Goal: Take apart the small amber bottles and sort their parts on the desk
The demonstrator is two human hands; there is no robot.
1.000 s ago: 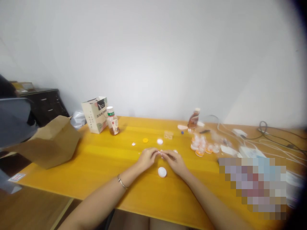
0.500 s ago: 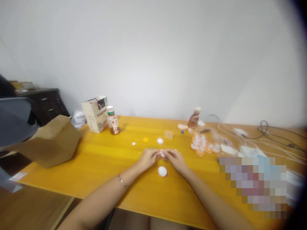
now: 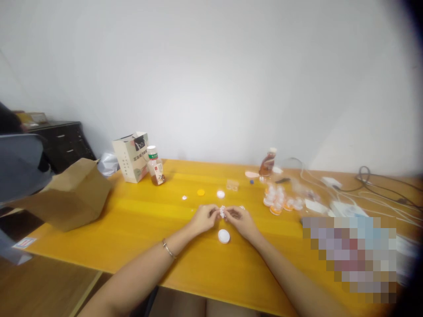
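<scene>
Fingertips of my left hand [image 3: 205, 217] and my right hand [image 3: 241, 220] meet over the table, pinching a small whitish, lumpy piece [image 3: 222, 212] between them. Its exact kind is too small to make out. Just below my hands lies a round white lid [image 3: 224, 236]. Beyond them is a smaller white disc [image 3: 220, 194], with a yellow cap [image 3: 201, 192] to its left and a tiny white piece [image 3: 184, 197] further left. Another small pale piece [image 3: 242, 207] shows just behind my right hand.
On the yellow table [image 3: 132, 246], a drink bottle [image 3: 156, 167] stands beside a paper bag [image 3: 134, 160]; a brown bag [image 3: 72, 193] is at left. Several orange-and-white small containers [image 3: 276, 200], a brown bottle [image 3: 267, 163] and cables [image 3: 366, 187] are at right. A pixelated patch covers the right front.
My right fingers have shifted slightly right, so more of the whitish piece shows between the fingertips. The things on the table stay where they were.
</scene>
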